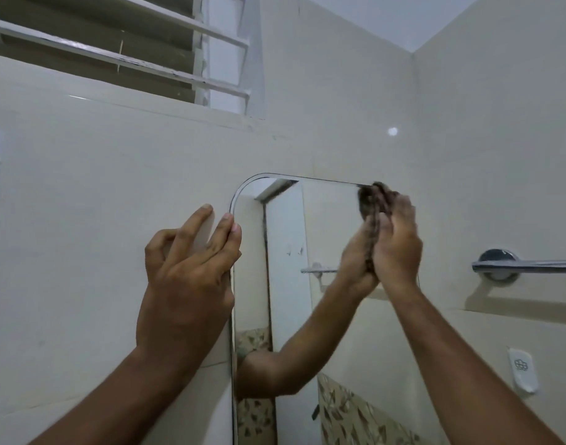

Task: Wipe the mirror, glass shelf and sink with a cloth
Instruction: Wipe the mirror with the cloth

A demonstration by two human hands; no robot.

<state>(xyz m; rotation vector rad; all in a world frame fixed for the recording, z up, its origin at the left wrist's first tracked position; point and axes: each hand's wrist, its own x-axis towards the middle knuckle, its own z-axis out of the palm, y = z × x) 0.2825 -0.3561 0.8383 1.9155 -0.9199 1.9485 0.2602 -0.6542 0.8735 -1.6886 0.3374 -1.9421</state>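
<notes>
A tall mirror (288, 277) with rounded top corners hangs on the cream tiled wall. My right hand (398, 242) presses a dark cloth (376, 195) flat against the mirror's upper right corner; the cloth is blurred and mostly hidden under my palm. My left hand (191, 268) rests on the wall at the mirror's left edge, fingers spread, fingertips touching the rim near the top left corner. The mirror reflects my right arm and a doorway. The glass shelf and the sink are out of view.
A chrome towel bar (529, 264) is fixed to the right wall. A white plastic holder (521, 369) hangs below it. A louvred window (121, 43) sits high on the left, above the tiles.
</notes>
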